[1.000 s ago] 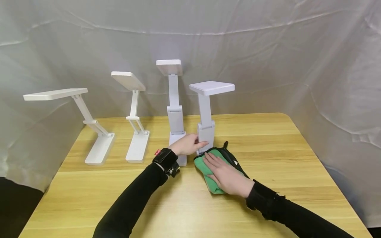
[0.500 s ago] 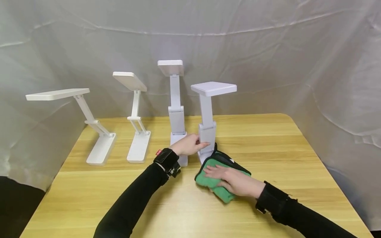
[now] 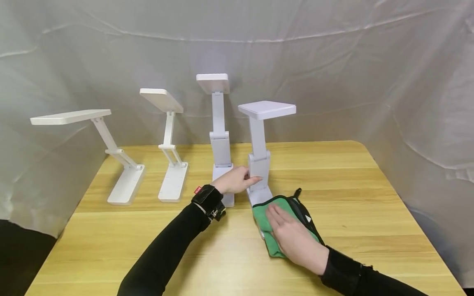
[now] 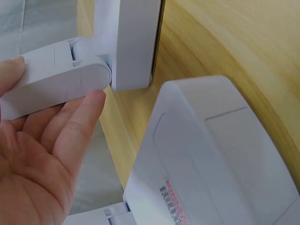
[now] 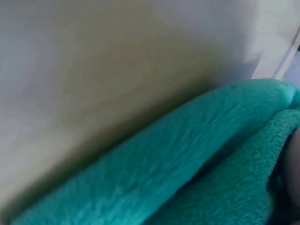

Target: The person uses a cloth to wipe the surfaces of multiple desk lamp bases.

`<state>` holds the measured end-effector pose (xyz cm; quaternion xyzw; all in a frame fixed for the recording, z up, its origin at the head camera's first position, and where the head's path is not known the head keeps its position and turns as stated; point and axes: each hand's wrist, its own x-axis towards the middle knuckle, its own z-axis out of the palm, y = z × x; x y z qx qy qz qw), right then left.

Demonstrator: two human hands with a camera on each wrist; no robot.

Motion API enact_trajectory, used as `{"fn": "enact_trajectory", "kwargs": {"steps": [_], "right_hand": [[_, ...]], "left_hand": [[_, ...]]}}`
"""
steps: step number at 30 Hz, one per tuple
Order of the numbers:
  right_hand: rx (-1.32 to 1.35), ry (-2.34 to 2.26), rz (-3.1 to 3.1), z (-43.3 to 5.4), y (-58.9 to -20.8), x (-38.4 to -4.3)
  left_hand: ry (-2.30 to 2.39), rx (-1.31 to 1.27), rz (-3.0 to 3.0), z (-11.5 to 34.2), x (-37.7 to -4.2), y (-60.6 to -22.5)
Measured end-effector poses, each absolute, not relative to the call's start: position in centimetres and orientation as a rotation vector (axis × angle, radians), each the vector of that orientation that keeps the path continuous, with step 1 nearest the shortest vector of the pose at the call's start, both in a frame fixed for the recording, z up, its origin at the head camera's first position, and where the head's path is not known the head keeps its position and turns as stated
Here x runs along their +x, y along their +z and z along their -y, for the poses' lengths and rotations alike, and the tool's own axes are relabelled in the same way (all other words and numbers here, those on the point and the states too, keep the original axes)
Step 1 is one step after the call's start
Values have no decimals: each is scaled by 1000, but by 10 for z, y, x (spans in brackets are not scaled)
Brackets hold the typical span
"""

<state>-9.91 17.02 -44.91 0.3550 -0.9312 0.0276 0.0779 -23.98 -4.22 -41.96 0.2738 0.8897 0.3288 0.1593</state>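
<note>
My left hand (image 3: 233, 180) grips the lower arm of the rightmost white folding desk lamp (image 3: 260, 166). In the left wrist view the thumb lies on one side of that arm (image 4: 51, 89) and the fingers on the other, near the base hinge. With fingers extended, my right hand (image 3: 294, 238) presses a green cloth (image 3: 262, 216) with black edging over the front of this lamp's base. Folded green pile (image 5: 140, 173) fills the lower part of the right wrist view. The cloth hides the front of the base.
Just left of the held lamp stands another white lamp (image 3: 220, 150), its base passing under my left wrist. Two more lamps, one slim (image 3: 172, 183) and one at far left (image 3: 126, 185), stand on the wooden table (image 3: 207, 263). A grey sheet (image 3: 333, 74) hangs behind.
My right hand and the cloth have slid toward the near right, uncovering more of the lamp base's back part. The cloth has turned on the way. My left hand keeps its grip.
</note>
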Motion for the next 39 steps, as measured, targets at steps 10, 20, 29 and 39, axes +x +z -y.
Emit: {"fn": "enact_trajectory", "kwargs": {"steps": [10,20,29,39], "right_hand": [[1026,174,2741,-155,-452,-137],[1029,99,2690,-174,-454,-109],[1118,179,2694,-155,-450,-134],[1005,155,2723,-187,-450,-115]], "left_hand": [[928,784,-2548,43,-239,-417],[935,782,-2552,44,-239,-419],[925,782,-2531,40,-239,-414],[930,780,-2528,42,-242,-419]]}}
